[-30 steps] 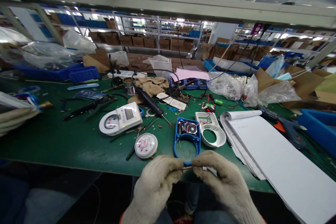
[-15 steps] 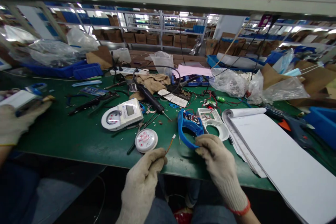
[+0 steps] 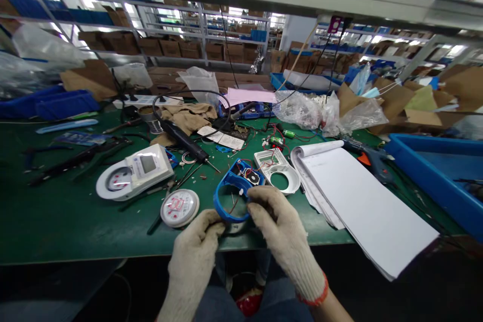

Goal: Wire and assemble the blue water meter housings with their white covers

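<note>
Both my hands wear white knit gloves and hold a blue plastic device shell (image 3: 226, 183) tilted up above the near edge of the green bench (image 3: 68, 216). My left hand (image 3: 198, 241) grips the shell's lower ring. My right hand (image 3: 273, 216) pinches its right side, close to the small circuit board and red wires inside. A thin wire with a white tip crosses the ring's opening. A white matching shell half (image 3: 279, 168) lies just right of it. A round white dial part (image 3: 180, 207) lies to the left.
An assembled white device (image 3: 132, 171) and a soldering iron (image 3: 186, 143) lie at the centre left. An open white notepad (image 3: 358, 201) lies to the right, a blue bin (image 3: 433, 171) beyond it. Plastic bags, cardboard and tools crowd the back of the bench. A shelf rail runs overhead.
My hands parted, the right picked up the blue shell and the left carried the thin wire to it. Both now hold the shell. The view shifted right, and another person's gloved hand left the frame.
</note>
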Tool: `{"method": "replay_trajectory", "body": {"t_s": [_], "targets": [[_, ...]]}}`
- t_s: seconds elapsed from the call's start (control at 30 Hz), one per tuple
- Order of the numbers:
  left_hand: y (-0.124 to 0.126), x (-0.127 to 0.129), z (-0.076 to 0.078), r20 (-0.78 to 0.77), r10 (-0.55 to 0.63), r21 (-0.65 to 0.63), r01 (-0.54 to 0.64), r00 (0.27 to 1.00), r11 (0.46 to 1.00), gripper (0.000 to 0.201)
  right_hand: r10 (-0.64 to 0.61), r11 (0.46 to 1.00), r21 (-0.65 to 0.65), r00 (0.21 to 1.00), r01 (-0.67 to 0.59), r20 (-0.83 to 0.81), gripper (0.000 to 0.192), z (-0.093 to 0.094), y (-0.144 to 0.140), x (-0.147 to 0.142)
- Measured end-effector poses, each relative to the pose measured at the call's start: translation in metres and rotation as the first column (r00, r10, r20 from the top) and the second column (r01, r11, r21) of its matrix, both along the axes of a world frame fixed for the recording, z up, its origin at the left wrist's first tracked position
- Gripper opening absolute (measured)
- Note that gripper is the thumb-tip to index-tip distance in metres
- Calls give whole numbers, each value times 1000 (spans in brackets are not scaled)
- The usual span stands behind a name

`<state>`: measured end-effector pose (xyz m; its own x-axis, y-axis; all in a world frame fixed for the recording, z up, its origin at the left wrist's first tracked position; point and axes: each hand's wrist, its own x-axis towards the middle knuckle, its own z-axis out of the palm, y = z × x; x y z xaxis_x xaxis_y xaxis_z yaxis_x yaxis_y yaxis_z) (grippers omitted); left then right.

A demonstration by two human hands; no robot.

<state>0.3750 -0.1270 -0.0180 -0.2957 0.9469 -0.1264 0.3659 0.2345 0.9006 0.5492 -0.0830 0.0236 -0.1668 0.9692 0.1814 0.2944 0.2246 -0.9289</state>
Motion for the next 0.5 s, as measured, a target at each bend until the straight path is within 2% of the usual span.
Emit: {"method": "replay_trajectory", "body": {"t_s": [0.07, 0.17, 0.27, 0.37, 0.43, 0.5], "targets": [[-1, -1, -3, 3, -8, -5, 8, 1000, 1000, 25, -56, 996, -60, 998, 58, 35, 28, -1, 6, 5], [-1, -1, -6, 1, -17, -6, 17, 1000, 1000, 24, 31, 998, -57, 998, -28, 63, 38, 1, 16, 4], [0, 0, -5, -17, -13, -3, 13, 1000, 1000, 25, 156, 988, -6, 986, -156, 63, 27, 5, 23, -2], [-3, -3, -1, -64, -15, -13, 14, 998, 1000, 25, 135, 991, -28, 987, -133, 88, 15, 5, 25, -4], [-9, -7, 6, -174, 46, 26, -42, 984, 999, 23, 69, 997, -52, 994, -65, 80, 14, 4, 24, 0], [-16, -8, 14, -330, 198, 206, -134, 923, 969, 23, 25, 996, -82, 999, -21, 45, 15, 1, 22, 6]]}}
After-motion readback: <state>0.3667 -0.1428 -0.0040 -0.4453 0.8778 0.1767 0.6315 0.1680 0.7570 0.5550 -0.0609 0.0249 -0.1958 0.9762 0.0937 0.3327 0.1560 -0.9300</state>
